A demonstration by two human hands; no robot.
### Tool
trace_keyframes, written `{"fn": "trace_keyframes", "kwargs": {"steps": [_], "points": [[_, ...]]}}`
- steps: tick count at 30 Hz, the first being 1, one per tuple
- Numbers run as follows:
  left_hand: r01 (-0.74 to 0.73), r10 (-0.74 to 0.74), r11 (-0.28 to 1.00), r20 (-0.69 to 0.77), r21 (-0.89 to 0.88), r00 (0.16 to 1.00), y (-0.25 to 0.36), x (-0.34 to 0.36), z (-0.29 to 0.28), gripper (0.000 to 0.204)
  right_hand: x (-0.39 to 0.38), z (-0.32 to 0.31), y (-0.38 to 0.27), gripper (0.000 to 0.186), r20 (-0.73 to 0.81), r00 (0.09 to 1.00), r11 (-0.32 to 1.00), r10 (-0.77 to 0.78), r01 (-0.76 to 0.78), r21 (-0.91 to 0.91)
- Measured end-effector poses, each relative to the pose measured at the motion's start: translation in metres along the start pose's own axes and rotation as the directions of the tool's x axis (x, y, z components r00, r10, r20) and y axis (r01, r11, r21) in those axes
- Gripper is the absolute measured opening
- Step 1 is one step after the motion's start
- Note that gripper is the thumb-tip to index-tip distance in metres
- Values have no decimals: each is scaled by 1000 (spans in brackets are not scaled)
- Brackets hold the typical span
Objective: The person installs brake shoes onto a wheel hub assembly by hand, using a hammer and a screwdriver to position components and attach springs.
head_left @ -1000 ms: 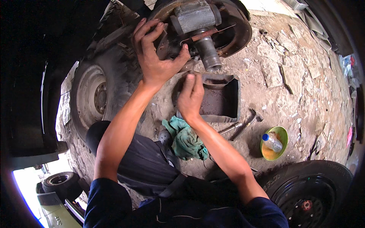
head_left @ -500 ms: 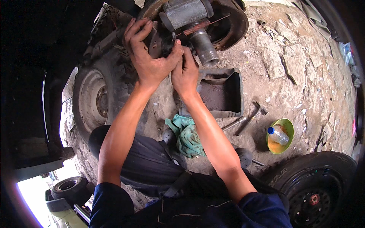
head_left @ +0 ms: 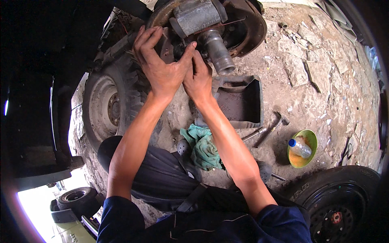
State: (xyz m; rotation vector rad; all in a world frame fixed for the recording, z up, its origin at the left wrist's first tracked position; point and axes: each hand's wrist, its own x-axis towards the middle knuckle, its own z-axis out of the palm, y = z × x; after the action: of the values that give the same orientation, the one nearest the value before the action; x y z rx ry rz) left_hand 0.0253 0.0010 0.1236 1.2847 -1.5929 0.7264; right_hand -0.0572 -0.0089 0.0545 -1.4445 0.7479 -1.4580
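Note:
A drum brake assembly hangs at the top, with a rusty backing plate (head_left: 256,34), a curved grey brake shoe (head_left: 198,18) and a threaded axle spindle (head_left: 220,52). Along the shoe's lower edge runs a thin reddish coil spring (head_left: 208,28), its wire end reaching right. My left hand (head_left: 162,73) is at the plate's lower left, fingers apart and thumb stretched toward the shoe. Beside it, touching at the thumb, my right hand (head_left: 199,79) is closed in a pinch left of the spindle. What it pinches is hidden behind the fingers.
Below the spindle lies a dark open tray (head_left: 261,101). Near it are a green cloth (head_left: 206,152), a hammer (head_left: 271,129), a metal bar (head_left: 254,134) and a green bowl (head_left: 310,139) holding a bottle (head_left: 300,148). Wheels stand left (head_left: 101,109) and lower right (head_left: 324,198).
The coil spring has shifted up against the shoe and now passes behind the spindle's upper end. Both hands stay at nearly the same spot. The whole view has shifted slightly.

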Motion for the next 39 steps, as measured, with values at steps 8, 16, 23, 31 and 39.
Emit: {"fn": "trace_keyframes", "kwargs": {"steps": [8,16,23,31,39], "points": [[68,-74,993,62,94,995,22,9,-12,81,-2,-6,3,16,-66,983,981,-173,165,-103],[547,-546,744,123,-383,829,33,2,-3,86,-4,-10,2,19,33,995,979,-91,95,-181],[358,-359,933,89,25,929,23,1,-6,77,3,-1,-1,8,-116,967,971,-227,215,-108],[363,-360,932,102,-6,927,18,-1,-5,74,0,-7,-4,41,111,988,991,-105,113,-73],[300,-297,954,92,-22,950,13,0,-4,73,9,0,-1,25,3,957,956,-292,292,-27]]}}
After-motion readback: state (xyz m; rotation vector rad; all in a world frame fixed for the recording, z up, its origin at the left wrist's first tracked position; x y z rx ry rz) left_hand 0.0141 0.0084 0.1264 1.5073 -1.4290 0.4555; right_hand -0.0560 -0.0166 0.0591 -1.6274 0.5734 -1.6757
